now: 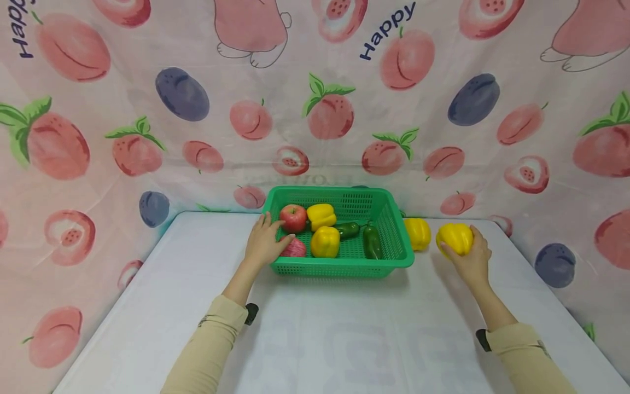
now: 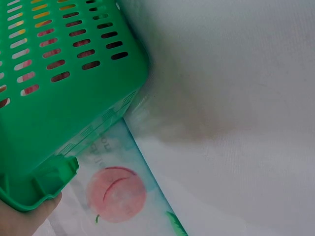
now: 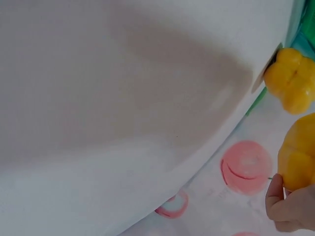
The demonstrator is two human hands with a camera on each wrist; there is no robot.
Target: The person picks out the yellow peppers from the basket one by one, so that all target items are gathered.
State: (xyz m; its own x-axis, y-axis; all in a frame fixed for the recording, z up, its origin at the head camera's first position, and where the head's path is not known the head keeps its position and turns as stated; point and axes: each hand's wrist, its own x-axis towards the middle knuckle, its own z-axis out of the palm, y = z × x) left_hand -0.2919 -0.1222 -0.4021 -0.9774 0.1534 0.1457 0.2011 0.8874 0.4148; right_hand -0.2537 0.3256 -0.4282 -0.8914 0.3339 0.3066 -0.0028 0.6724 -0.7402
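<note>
My left hand [image 1: 262,241] holds the left rim of a green plastic basket [image 1: 344,262]; in the left wrist view, its fingers [image 2: 53,201] touch the rim from outside. My right hand [image 1: 473,261] grips a yellow bell pepper [image 1: 455,238], lifted to the right of the basket. Another yellow bell pepper [image 1: 418,234] stands against the basket's right side. Inside the basket lie a red apple [image 1: 294,219], a pinkish-red round fruit [image 1: 295,249] partly hidden by my left hand, two yellow bell peppers [image 1: 325,242] and two green chili peppers [image 1: 372,242].
A white-covered table [image 1: 344,328] carries the basket. Behind it hangs a pink cloth [image 1: 295,82] printed with fruit, which also drapes down both sides of the table.
</note>
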